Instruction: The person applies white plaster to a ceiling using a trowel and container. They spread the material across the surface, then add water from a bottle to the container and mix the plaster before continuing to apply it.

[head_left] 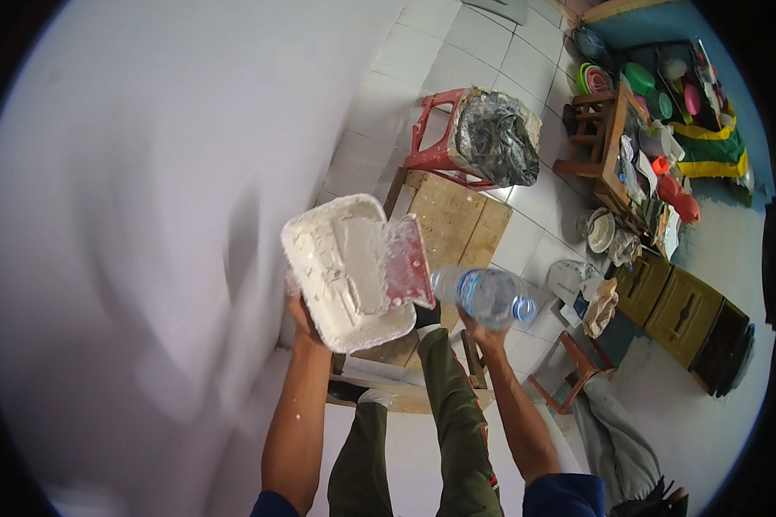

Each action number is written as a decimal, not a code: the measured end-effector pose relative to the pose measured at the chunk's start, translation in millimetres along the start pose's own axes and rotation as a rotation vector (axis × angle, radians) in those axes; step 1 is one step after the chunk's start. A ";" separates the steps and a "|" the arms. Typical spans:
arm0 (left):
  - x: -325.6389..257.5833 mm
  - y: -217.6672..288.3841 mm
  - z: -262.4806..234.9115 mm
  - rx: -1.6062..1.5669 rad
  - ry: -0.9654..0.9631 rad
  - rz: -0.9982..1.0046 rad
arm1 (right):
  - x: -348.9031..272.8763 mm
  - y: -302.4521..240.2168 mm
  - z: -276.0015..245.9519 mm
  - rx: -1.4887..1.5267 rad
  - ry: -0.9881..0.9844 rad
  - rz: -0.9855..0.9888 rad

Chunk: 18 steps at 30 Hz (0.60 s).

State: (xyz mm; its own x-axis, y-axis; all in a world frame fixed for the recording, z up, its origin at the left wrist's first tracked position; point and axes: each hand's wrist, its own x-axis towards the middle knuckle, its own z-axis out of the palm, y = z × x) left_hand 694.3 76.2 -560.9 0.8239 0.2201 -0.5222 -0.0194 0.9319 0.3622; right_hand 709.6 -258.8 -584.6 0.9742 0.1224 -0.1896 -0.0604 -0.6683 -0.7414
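Observation:
My left hand (pixel 300 317) grips the near left side of a white tray (pixel 303 250), its fingers mostly hidden beneath. Thick off-white paste coats the tray's inside. A wide red scraper (pixel 411 274), smeared with the same paste, lies across the tray's right side. My right hand (pixel 488 336) is closed around a clear plastic bottle (pixel 490 293) with a blue label and blue cap. The bottle lies nearly sideways, its capped end to the right and its base close to the scraper. Whether any liquid is inside I cannot tell.
A pale wall (pixel 147 215) rises close on my left. Below me is a wooden platform (pixel 448 215); beyond it stands a red stool (pixel 431 142) with a black plastic bag (pixel 496 138). At right are a cluttered wooden rack (pixel 608 146), brown drawers (pixel 672 314) and a small stool (pixel 578 366).

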 end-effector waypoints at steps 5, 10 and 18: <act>-46.5 20.5 -11.7 0.049 0.022 0.078 | 66.1 29.5 45.5 0.282 0.436 0.062; -81.6 26.7 -25.8 0.243 0.247 0.127 | 91.3 50.7 68.6 0.336 0.665 0.167; -128.9 26.7 -38.6 -0.024 0.065 0.132 | 80.1 51.7 84.2 0.370 0.600 0.206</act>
State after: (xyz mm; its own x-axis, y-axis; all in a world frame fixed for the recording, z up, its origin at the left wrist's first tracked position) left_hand 565.6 83.8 -513.7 0.7750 0.3589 -0.5201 -0.1396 0.9000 0.4129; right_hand 766.3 -221.8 -692.3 0.8803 -0.4726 -0.0419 -0.2207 -0.3298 -0.9179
